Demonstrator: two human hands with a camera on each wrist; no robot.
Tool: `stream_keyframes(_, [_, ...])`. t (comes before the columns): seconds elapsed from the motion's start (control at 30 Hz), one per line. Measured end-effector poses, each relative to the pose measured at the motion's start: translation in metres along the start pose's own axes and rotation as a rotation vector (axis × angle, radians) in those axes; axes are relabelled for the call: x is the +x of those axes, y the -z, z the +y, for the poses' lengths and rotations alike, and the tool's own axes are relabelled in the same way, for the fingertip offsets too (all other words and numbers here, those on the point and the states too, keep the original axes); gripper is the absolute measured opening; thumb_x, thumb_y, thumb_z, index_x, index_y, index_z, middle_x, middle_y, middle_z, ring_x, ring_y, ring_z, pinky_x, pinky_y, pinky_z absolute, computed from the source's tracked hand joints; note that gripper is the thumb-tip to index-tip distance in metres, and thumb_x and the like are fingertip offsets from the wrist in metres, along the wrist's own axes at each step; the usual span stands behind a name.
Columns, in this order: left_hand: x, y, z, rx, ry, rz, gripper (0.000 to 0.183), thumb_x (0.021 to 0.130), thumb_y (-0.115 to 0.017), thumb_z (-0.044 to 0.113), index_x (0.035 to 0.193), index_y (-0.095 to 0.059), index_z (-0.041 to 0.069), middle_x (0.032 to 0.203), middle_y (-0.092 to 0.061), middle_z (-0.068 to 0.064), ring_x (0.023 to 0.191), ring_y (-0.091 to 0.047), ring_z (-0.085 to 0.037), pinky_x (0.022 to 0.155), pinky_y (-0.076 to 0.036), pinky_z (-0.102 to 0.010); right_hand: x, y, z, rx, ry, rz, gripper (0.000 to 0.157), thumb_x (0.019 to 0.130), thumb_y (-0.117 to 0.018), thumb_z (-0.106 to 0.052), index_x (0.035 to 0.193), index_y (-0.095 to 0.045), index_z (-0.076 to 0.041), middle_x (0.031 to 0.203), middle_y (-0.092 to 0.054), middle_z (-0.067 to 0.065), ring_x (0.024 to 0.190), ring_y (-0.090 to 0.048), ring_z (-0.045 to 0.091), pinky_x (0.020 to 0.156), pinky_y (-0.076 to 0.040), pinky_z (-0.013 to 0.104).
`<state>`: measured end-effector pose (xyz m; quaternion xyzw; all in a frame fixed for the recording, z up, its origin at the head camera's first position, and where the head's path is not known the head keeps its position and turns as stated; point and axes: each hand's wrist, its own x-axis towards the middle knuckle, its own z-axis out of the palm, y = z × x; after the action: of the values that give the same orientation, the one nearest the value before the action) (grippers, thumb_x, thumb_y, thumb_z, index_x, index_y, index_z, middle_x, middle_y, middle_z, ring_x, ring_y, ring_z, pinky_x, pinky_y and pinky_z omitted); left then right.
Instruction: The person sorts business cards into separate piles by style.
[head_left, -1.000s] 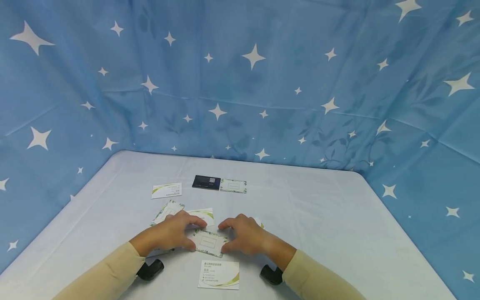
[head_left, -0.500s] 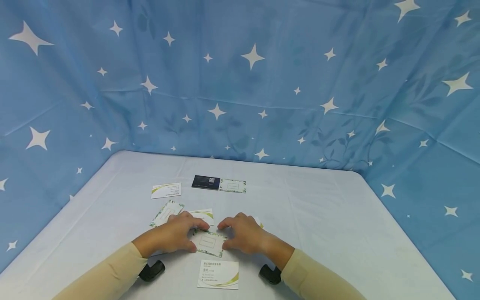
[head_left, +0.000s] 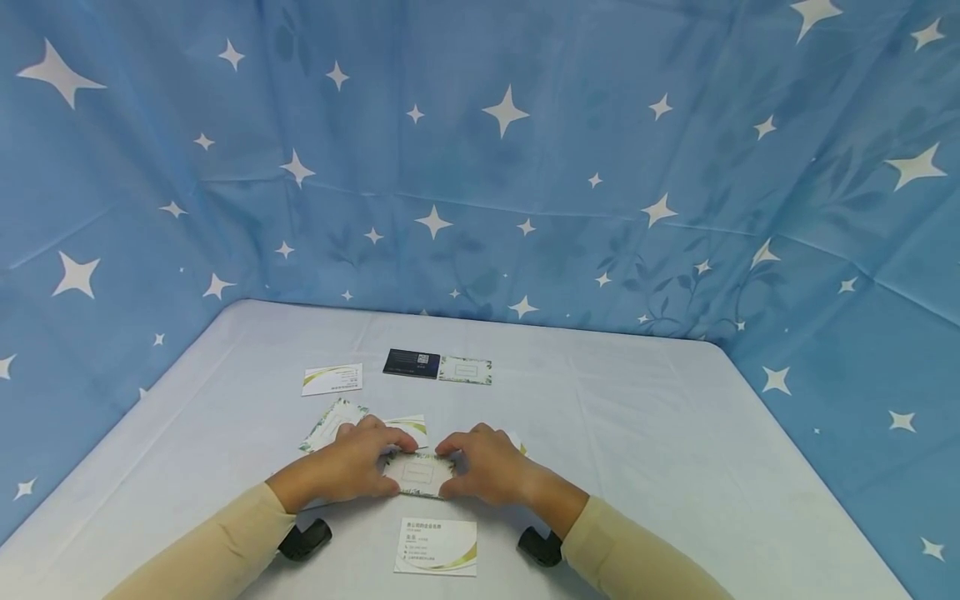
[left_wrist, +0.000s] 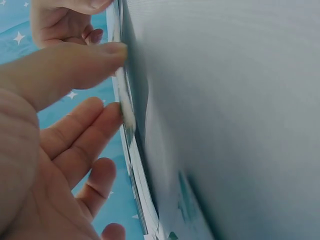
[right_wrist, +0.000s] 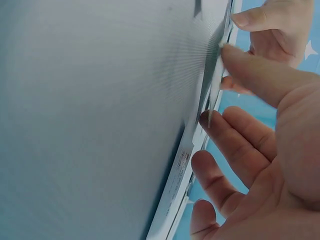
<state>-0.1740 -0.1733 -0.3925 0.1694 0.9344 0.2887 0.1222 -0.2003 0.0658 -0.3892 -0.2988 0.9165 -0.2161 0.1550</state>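
Leaf-bordered card (head_left: 417,475) is at the head view's lower centre, pinched at both ends by thumb and forefinger of left hand (head_left: 351,462) and right hand (head_left: 486,468), probably for even control; a white card (head_left: 436,547) lies below.

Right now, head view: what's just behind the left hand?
Behind the left hand, an angled leaf-bordered card and a green-swoosh white card show partly; what the hand covers can't be seen.

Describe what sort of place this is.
Probably an indoor tabletop set up for filming, though the wider room is out of view: a star-patterned blue curtain hangs behind a white-covered table, with printed cards spread across it.
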Motion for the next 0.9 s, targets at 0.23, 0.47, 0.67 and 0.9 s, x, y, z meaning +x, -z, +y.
stream_keyframes(0.23, [0.004, 0.004, 0.004, -0.010, 0.020, 0.048, 0.048, 0.075, -0.088, 0.020, 0.120, -0.070, 0.024, 0.112, -0.055, 0.007, 0.097, -0.039, -0.022, 0.080, -0.032, -0.043, 0.001, 0.001, 0.002, -0.078, 0.035, 0.071, 0.059, 0.079, -0.082, -0.047, 0.128, -0.068, -0.018, 0.118, -0.066, -0.009, 0.108, -0.051, 0.017, 0.093, -0.039, 0.043])
stream_keyframes(0.47, [0.031, 0.012, 0.007, 0.012, -0.043, 0.091, 0.046, 0.080, -0.086, 0.023, 0.122, -0.069, 0.020, 0.112, -0.062, 0.008, 0.101, -0.046, -0.018, 0.084, -0.029, -0.046, 0.009, 0.016, 0.016, -0.016, -0.011, 0.136, 0.052, 0.085, -0.080, -0.034, 0.132, -0.065, -0.016, 0.119, -0.063, 0.001, 0.111, -0.051, 0.024, 0.092, -0.040, 0.047])
stream_keyframes(0.67, [0.071, 0.023, 0.009, 0.006, -0.060, 0.091, 0.046, 0.085, -0.081, 0.024, 0.128, -0.066, 0.017, 0.126, -0.063, 0.005, 0.119, -0.044, -0.024, 0.095, -0.028, -0.053, 0.027, 0.037, 0.037, 0.042, -0.056, 0.183, 0.051, 0.089, -0.078, -0.029, 0.136, -0.063, -0.017, 0.127, -0.060, 0.006, 0.118, -0.050, 0.029, 0.096, -0.040, 0.052])
stream_keyframes(0.9, [0.115, 0.028, 0.014, 0.005, -0.039, 0.129, 0.044, 0.089, -0.077, 0.025, 0.131, -0.064, 0.017, 0.119, -0.061, 0.004, 0.113, -0.045, -0.023, 0.097, -0.027, -0.051, 0.053, 0.057, 0.064, 0.053, -0.114, 0.237, 0.049, 0.092, -0.075, -0.025, 0.138, -0.061, -0.017, 0.126, -0.059, 0.012, 0.112, -0.052, 0.028, 0.091, -0.046, 0.046])
